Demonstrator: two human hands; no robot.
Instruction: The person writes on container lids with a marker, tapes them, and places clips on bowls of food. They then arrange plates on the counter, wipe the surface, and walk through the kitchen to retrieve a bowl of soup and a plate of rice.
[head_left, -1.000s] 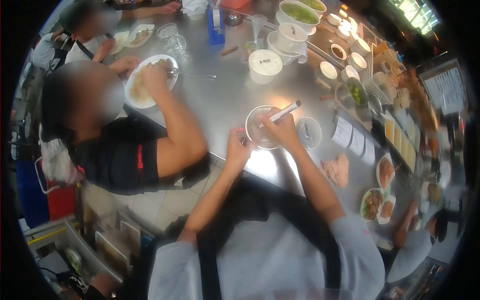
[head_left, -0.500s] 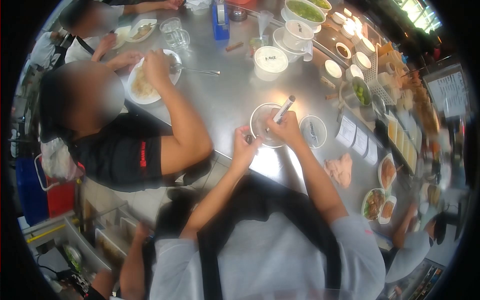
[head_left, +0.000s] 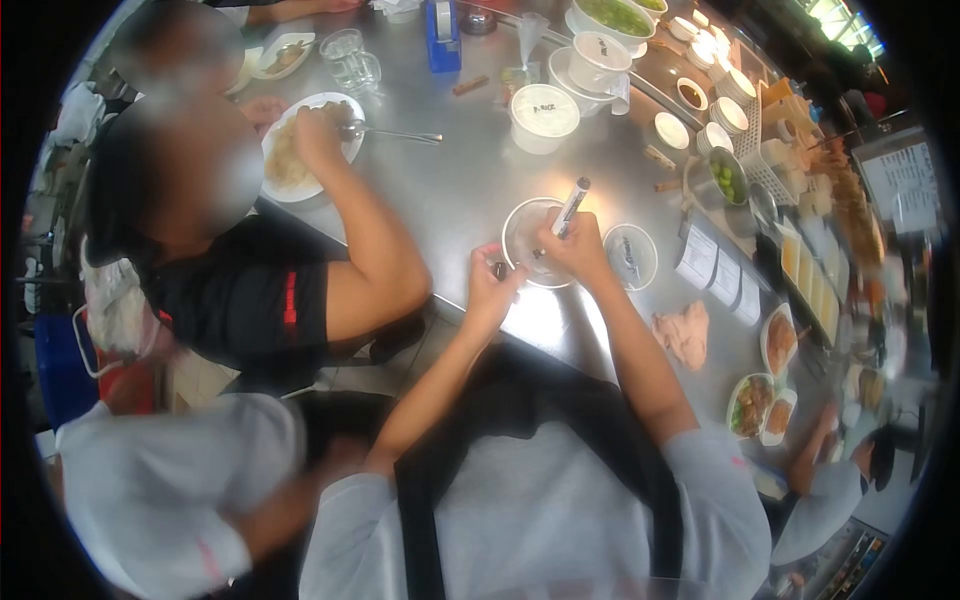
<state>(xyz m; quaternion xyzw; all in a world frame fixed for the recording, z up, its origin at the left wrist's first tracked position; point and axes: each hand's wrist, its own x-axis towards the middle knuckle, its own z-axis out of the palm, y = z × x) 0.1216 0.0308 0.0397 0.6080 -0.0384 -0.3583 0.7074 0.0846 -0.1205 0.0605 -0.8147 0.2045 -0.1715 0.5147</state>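
My right hand point(head_left: 577, 247) is closed around a white marker point(head_left: 571, 206), held upright with its lower end at a round translucent lid point(head_left: 517, 232). Some dark writing shows on that lid beside the fingers. At the lid's left edge, my left hand point(head_left: 489, 296) pinches a small dark piece that looks like the marker's cap point(head_left: 500, 270). Just right of my right hand lies a second round lid point(head_left: 637, 243) with handwriting on it. Farther back stands a white lidded tub point(head_left: 544, 130), its lid marked in black letters.
More lidded tubs point(head_left: 600, 62) and a blue tape dispenser point(head_left: 442, 40) stand behind. Printed slips point(head_left: 718, 275), a crumpled pinkish cloth point(head_left: 683, 334) and food dishes point(head_left: 748, 404) lie to the right. At left, a co-worker point(head_left: 300, 300) leans over a plate point(head_left: 340, 102).
A person in a grey shirt has come into view at the lower left. My right hand and the marker have shifted slightly over the lid; my left hand stays beside it.
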